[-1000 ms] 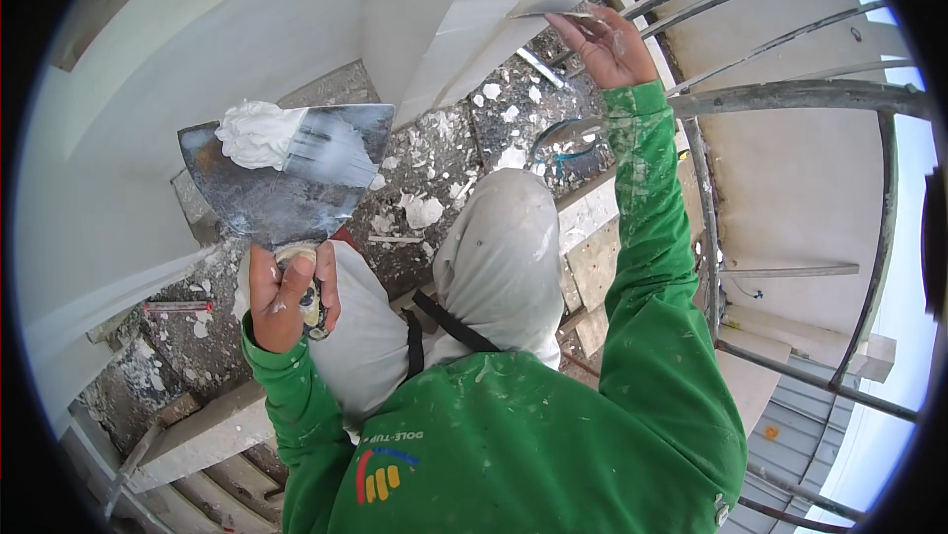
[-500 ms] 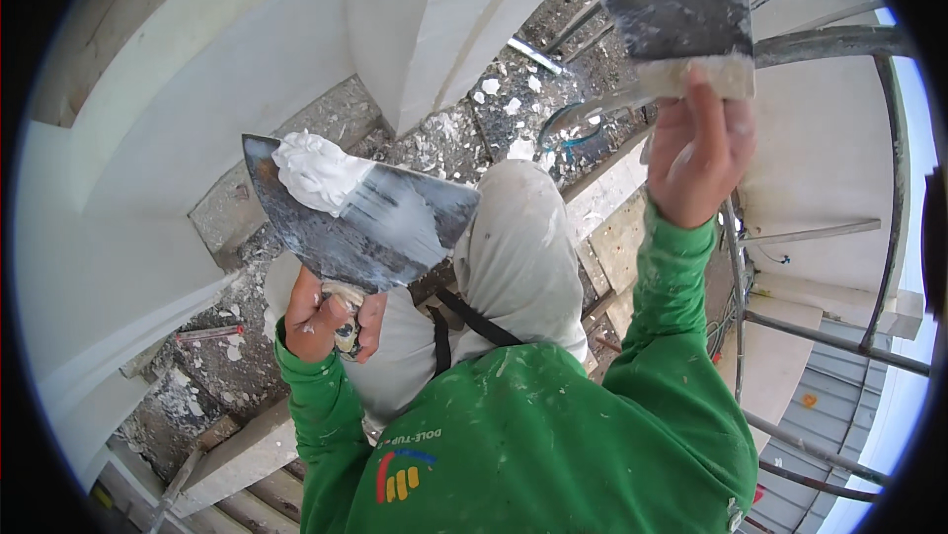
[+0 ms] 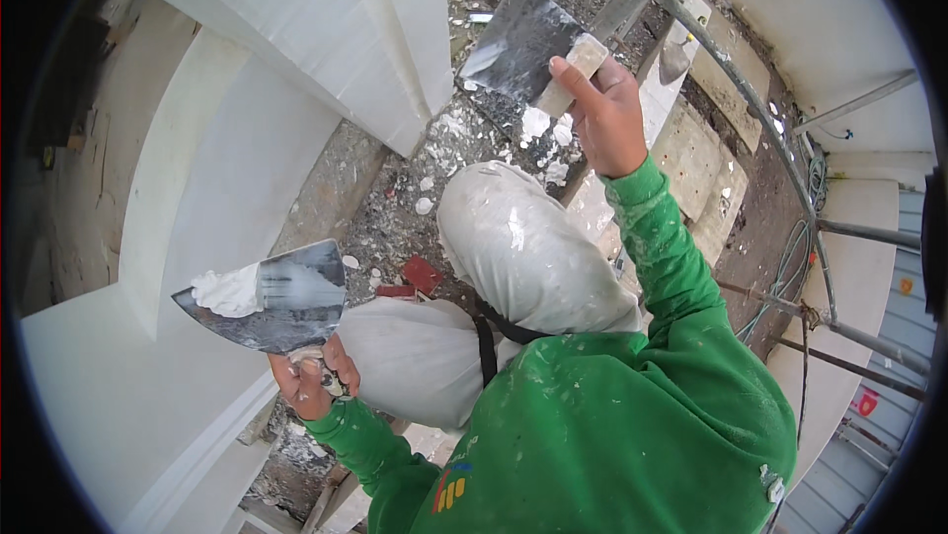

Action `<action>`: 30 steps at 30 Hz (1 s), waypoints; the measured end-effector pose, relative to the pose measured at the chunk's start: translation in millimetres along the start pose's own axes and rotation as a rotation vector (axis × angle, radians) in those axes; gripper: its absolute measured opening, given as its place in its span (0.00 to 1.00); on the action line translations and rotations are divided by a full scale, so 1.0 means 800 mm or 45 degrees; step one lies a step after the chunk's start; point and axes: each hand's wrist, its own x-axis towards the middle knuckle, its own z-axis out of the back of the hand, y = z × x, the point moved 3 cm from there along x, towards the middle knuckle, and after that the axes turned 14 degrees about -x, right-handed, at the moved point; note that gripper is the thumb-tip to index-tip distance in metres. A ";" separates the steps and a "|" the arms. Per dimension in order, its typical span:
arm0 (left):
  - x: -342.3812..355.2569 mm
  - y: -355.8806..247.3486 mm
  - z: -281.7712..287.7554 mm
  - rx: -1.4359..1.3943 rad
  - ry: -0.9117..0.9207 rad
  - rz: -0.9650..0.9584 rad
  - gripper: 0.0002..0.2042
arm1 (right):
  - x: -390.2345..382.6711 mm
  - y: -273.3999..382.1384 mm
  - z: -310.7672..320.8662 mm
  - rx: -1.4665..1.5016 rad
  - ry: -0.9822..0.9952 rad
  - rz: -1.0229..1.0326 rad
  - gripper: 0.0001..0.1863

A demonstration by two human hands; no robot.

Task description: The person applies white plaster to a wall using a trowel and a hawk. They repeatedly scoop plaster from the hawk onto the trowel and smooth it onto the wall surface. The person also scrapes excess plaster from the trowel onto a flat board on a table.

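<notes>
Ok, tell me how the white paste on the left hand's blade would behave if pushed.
The white paste is probably soft and apt to smear, given its rounded, uneven heap. It likely clings to the wide blade, judging by the pale streaked film beside it. It could slip off if shoved leftward, since it sits near the blade's left end.

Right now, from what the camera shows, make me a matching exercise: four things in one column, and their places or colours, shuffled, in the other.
Things:
1. White paste
2. Rectangular spatula
3. Sweatshirt
4. Trousers

Places or colours:
A. Green
B. Held in the right hand
C. Light grey
D. Heaped on the broad trowel in the left hand

Right pairs: 1-D, 2-B, 3-A, 4-C
</notes>
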 end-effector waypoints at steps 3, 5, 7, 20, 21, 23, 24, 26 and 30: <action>0.005 0.025 -0.005 0.214 -0.179 0.065 0.25 | 0.051 -0.089 0.060 0.009 -0.168 -0.320 0.10; 0.010 0.041 -0.010 0.322 -0.243 0.125 0.23 | 0.085 -0.167 0.083 -0.500 -0.071 -0.464 0.13; 0.009 0.043 -0.014 0.331 -0.286 0.141 0.23 | 0.107 -0.240 0.089 -1.259 0.182 -0.376 0.16; -0.001 0.042 -0.030 0.384 -0.452 0.094 0.22 | 0.114 -0.462 -0.020 -1.715 0.338 -0.013 0.15; -0.002 0.042 -0.031 0.391 -0.462 0.089 0.22 | 0.115 -0.465 -0.022 -1.706 0.305 -0.003 0.15; -0.005 0.042 -0.031 0.391 -0.485 0.074 0.21 | 0.114 -0.470 -0.026 -1.686 0.282 0.000 0.16; -0.006 0.042 -0.031 0.382 -0.500 0.068 0.21 | 0.114 -0.472 -0.029 -1.676 0.268 0.011 0.16; -0.008 0.043 -0.032 0.377 -0.516 0.060 0.22 | 0.115 -0.475 -0.035 -1.652 0.300 0.039 0.17; -0.009 0.043 -0.033 0.372 -0.493 0.062 0.26 | 0.116 -0.472 -0.038 -1.483 0.182 0.067 0.18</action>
